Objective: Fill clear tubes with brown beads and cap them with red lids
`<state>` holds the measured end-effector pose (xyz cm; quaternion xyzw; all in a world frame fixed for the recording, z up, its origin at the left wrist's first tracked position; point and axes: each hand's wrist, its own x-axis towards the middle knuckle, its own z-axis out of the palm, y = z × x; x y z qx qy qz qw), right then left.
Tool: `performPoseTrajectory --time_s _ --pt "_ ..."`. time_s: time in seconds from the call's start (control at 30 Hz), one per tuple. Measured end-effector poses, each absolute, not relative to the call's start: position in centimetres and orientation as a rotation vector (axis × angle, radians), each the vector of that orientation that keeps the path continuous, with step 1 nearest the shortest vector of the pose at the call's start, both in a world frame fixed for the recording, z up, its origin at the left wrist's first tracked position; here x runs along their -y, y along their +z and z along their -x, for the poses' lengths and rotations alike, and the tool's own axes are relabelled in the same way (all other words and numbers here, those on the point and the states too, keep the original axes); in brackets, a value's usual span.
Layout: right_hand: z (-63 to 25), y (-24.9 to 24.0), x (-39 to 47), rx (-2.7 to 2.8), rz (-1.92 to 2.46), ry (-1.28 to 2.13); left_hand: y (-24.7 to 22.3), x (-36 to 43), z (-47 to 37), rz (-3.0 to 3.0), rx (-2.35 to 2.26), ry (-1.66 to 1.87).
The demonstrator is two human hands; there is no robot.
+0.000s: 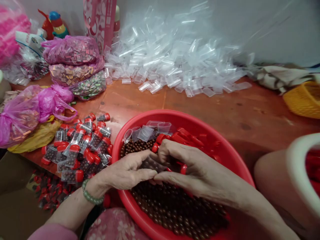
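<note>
My left hand [132, 170], with a green bead bracelet at its wrist, is closed around a small clear plastic tube [152, 164] filled with dark brown balls. My right hand [190, 163] is curled at the tube's right end, its thumb meeting my left thumb. A red cap [183, 169] shows inside the curl of the right fingers, and a bit of red shows by its thumb tip. Below both hands is a red basin [162, 115] holding loose brown balls [170, 206], red caps and strips [190, 137], and several empty clear tubes [146, 132].
Filled red-capped tubes [77, 146] are heaped left of the basin, with more in a cardboard box [15, 190] below. Empty clear tubes [175, 66] lie piled against the wall. Pink bags [72, 50] stand back left. A pale bucket [292, 166] and yellow basket [303, 100] are at right.
</note>
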<state>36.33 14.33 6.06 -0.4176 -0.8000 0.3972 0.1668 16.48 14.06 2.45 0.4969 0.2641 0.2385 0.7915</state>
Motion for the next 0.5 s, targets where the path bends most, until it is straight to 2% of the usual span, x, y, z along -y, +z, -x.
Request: performPoseTrajectory --time_s 0.2,0.33,0.5 --pt "-37.1 5.1 -11.9 1.99 1.291 1.332 1.7 -14.3 -16.7 -0.887 -0.469 0.543" --pt "-37.0 4.4 -9.7 2.068 1.313 1.436 1.5 -14.3 -16.7 -0.889 -0.504 0.557" --pt "-38.6 4.1 -9.0 2.289 1.329 1.282 1.6 -14.1 -16.7 -0.737 -0.444 0.66"
